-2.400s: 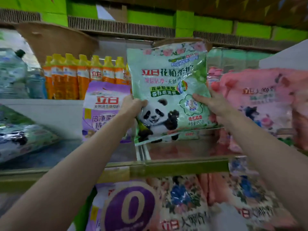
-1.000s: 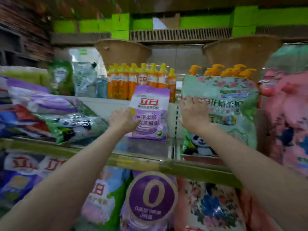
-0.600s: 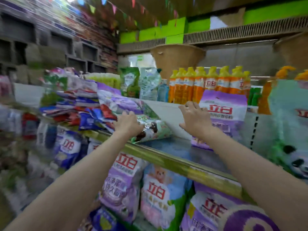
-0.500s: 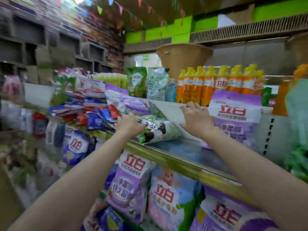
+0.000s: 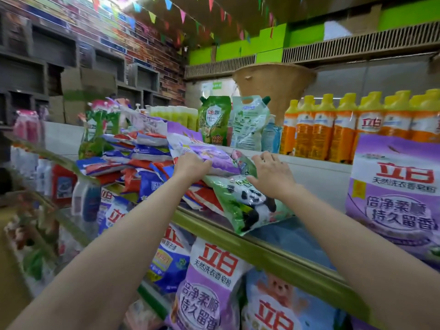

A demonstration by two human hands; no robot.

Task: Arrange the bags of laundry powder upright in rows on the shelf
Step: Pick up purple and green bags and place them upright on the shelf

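**Both hands reach into a heap of laundry powder bags**

We see both bare arms stretched toward a tumbled pile of bags lying flat on the shelf, well left of where one purple bag stands upright at the right edge of the view. The left hand rests on a purple bag lying flat near the top of the heap, its fingers curled over the bag's near edge; we cannot tell whether the grip has closed underneath. The right hand lies just beside it, fingers spread and almost straight, the palm pressing on the upper end of a green panda bag that slopes down toward the shelf's green-gold front rail and overhangs it slightly. Between that bag and the upright purple one, the shelf board shows bare. Behind, on a raised white ledge, a row of orange bottles with yellow caps stands beside two refill pouches. Below the rail, more purple and blue bags stand upright on the lower shelf. Strings of coloured bunting cross the ceiling.
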